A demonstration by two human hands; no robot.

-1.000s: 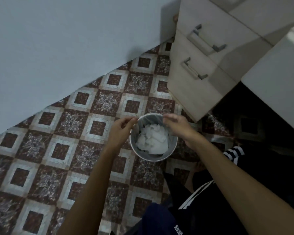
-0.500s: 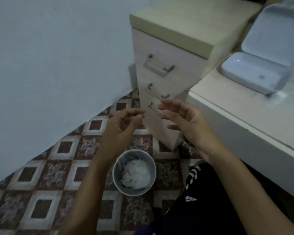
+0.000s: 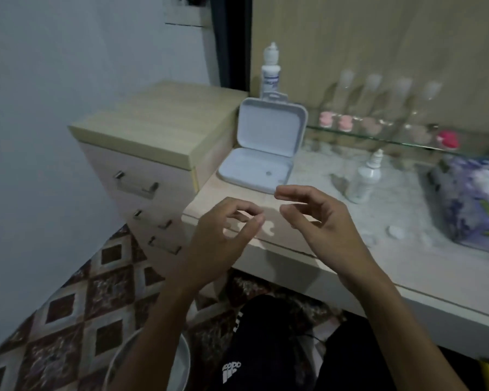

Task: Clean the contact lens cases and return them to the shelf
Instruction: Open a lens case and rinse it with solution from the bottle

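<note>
Desk [image 3: 336, 266] under 2 empty hands [image 3: 326, 221].

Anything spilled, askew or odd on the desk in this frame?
Nothing looks spilled or damaged. The white hinged case stands open beside the drawer unit, and a small white cap lies loose near the tissue pack. Both hands, left hand and right hand, hold nothing.

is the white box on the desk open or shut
Open. The white box has its lid standing upright behind the base, which lies flat on the desk; the base looks nearly empty.
</note>
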